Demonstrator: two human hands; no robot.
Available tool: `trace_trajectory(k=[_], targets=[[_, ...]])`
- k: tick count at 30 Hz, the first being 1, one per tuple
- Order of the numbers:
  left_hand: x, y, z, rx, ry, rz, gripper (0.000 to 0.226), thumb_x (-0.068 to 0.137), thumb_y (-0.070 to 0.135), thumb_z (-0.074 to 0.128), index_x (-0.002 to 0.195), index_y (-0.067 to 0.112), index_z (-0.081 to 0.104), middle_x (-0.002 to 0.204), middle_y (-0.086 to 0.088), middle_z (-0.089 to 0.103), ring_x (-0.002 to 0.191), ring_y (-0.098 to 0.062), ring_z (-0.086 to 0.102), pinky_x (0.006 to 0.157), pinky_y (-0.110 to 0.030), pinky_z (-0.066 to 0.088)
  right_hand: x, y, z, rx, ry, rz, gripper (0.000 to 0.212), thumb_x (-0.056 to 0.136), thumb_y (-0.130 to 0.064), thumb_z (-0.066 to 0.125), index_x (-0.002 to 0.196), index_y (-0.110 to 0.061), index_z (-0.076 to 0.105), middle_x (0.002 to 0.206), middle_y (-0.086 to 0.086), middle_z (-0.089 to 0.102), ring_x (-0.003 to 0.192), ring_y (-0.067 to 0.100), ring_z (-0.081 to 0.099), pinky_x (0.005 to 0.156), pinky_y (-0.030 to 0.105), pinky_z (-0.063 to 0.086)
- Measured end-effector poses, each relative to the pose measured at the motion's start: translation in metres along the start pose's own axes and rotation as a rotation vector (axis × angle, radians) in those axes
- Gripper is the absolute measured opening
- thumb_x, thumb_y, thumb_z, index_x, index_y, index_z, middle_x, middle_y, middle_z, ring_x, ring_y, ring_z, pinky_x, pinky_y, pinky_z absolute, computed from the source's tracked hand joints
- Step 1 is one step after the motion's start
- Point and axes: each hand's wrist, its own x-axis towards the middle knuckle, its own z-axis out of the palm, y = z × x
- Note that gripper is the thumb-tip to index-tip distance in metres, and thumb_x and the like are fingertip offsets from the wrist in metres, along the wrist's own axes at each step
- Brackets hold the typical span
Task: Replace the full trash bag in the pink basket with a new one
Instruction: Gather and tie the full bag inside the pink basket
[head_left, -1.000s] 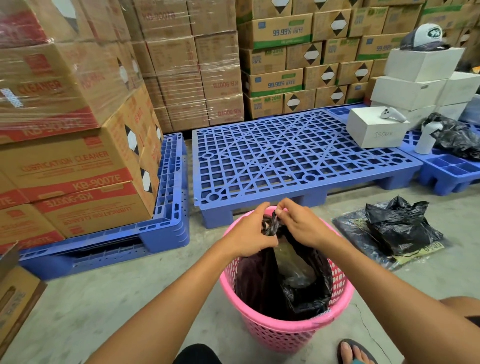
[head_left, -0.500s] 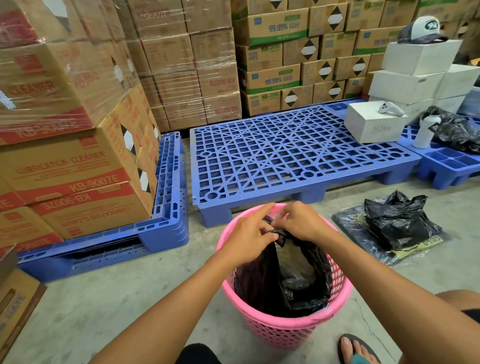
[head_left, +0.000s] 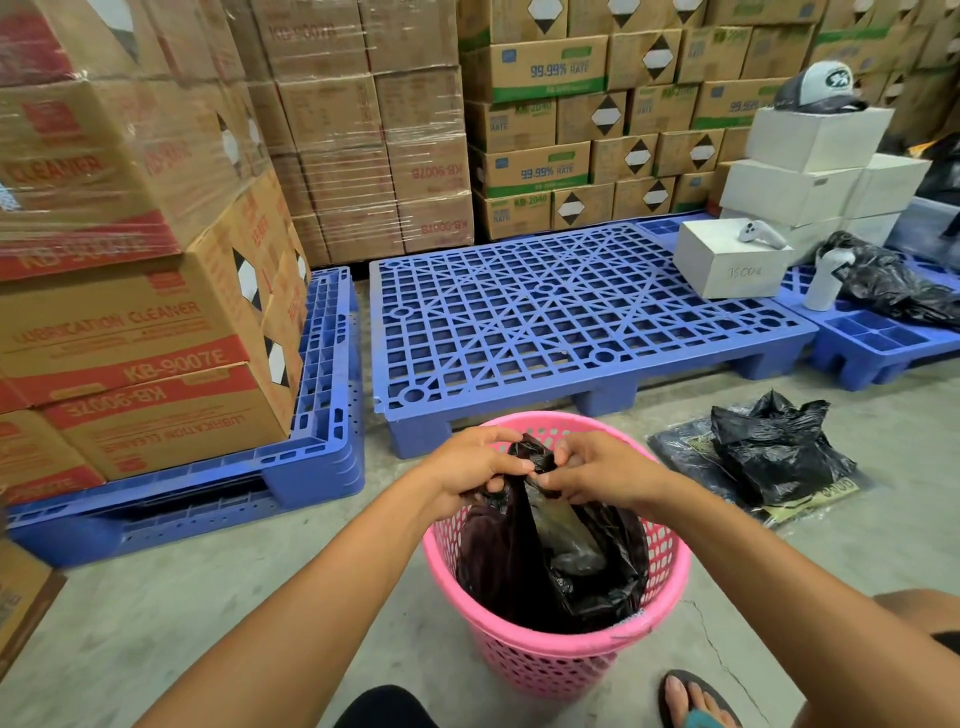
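A pink perforated basket (head_left: 571, 660) stands on the concrete floor right in front of me. Inside it sits a black trash bag (head_left: 545, 566), its top gathered into a twisted neck above the rim. My left hand (head_left: 467, 470) and my right hand (head_left: 597, 467) both pinch that gathered neck, fingers closed on the plastic, almost touching each other. To the right on the floor lies a crumpled black bag (head_left: 774, 447) on top of a flat packet of bags (head_left: 691, 457).
A blue plastic pallet (head_left: 545, 322) lies just behind the basket. Stacked cartons (head_left: 130, 291) on another blue pallet (head_left: 311, 467) crowd the left. White boxes (head_left: 732, 265) and a cap sit at the back right. My sandalled foot (head_left: 691, 701) is beside the basket.
Both hands have drawn closer together on the bag's neck and dropped slightly, cinching the plastic tighter. The basket and the bag on the floor have stayed put.
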Motion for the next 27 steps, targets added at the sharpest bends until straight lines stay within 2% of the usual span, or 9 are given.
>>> trace_trajectory(k=[4,7,9,13,16,20,22,24,27], targets=[[-0.001,-0.004,-0.002,0.059,-0.021,0.111,0.056,0.08,0.004,0.071,0.131,0.013,0.051,0.079,0.001,0.066,0.06,-0.012,0.054,0.057,-0.019,0.043,-0.002,-0.002,-0.021,0.015,0.047,-0.033,0.027,0.081,0.0,0.067,0.072,-0.015,0.046,0.049,-0.005,0.062,0.049,0.007,0.064,0.048,0.015,0.042],[-0.003,-0.013,-0.007,0.236,0.007,0.189,0.063,0.08,0.005,0.071,0.135,0.02,0.044,0.093,0.001,0.062,0.066,-0.013,0.058,0.064,-0.02,0.048,0.001,0.004,-0.04,-0.341,0.13,-0.059,0.024,0.08,-0.009,0.07,0.072,-0.016,0.049,0.059,-0.004,0.064,0.051,0.005,0.06,0.053,0.022,0.042],[-0.004,-0.027,-0.015,0.453,0.057,0.207,0.068,0.081,0.011,0.071,0.138,0.025,0.037,0.096,0.002,0.058,0.071,-0.014,0.057,0.075,-0.027,0.048,0.009,0.019,-0.051,-0.639,0.19,-0.027,0.02,0.079,-0.014,0.07,0.074,-0.016,0.051,0.072,0.001,0.068,0.067,0.016,0.063,0.061,0.03,0.046],[-0.008,-0.059,-0.033,0.619,0.109,0.135,0.073,0.083,0.014,0.069,0.143,0.028,0.03,0.102,-0.001,0.056,0.077,-0.016,0.058,0.071,-0.028,0.047,0.017,0.056,-0.061,-0.824,0.233,0.109,0.019,0.078,-0.018,0.068,0.076,-0.016,0.05,0.088,0.01,0.067,0.081,0.028,0.06,0.066,0.035,0.044],[-0.011,-0.075,-0.044,0.622,0.187,0.128,0.07,0.083,0.012,0.069,0.14,0.03,0.033,0.097,0.001,0.056,0.081,-0.02,0.064,0.069,-0.031,0.054,0.016,0.067,-0.064,-0.82,0.272,0.15,0.031,0.077,-0.014,0.064,0.062,-0.024,0.039,0.083,0.009,0.063,0.078,0.027,0.056,0.063,0.03,0.039],[-0.013,-0.088,-0.051,0.598,0.191,0.117,0.062,0.083,0.007,0.066,0.134,0.031,0.038,0.093,-0.005,0.061,0.072,-0.031,0.067,0.051,-0.039,0.054,0.012,0.078,-0.07,-0.821,0.351,0.184,0.035,0.075,-0.007,0.059,0.056,-0.024,0.034,0.091,0.016,0.068,0.079,0.03,0.057,0.062,0.029,0.037],[-0.015,-0.089,-0.052,0.667,0.186,0.097,0.063,0.085,0.007,0.065,0.138,0.027,0.037,0.097,-0.005,0.064,0.066,-0.024,0.065,0.05,-0.036,0.055,0.012,0.08,-0.068,-0.826,0.373,0.185,0.034,0.076,-0.007,0.056,0.057,-0.024,0.033,0.093,0.018,0.068,0.085,0.034,0.06,0.062,0.029,0.037],[-0.015,-0.08,-0.051,0.81,0.153,0.095,0.07,0.086,0.007,0.063,0.145,0.025,0.031,0.108,-0.005,0.066,0.073,-0.016,0.062,0.061,-0.029,0.053,0.014,0.072,-0.065,-0.801,0.405,0.181,0.028,0.076,-0.008,0.056,0.062,-0.023,0.038,0.092,0.018,0.068,0.082,0.033,0.059,0.061,0.03,0.037],[-0.016,-0.048,-0.043,1.027,0.066,0.075,0.071,0.086,0.008,0.059,0.148,0.02,0.027,0.131,-0.011,0.06,0.112,-0.029,0.059,0.09,-0.039,0.049,0.017,0.044,-0.063,-0.606,0.402,0.121,0.028,0.076,-0.009,0.066,0.065,-0.02,0.044,0.079,0.013,0.067,0.072,0.028,0.061,0.054,0.031,0.04]])
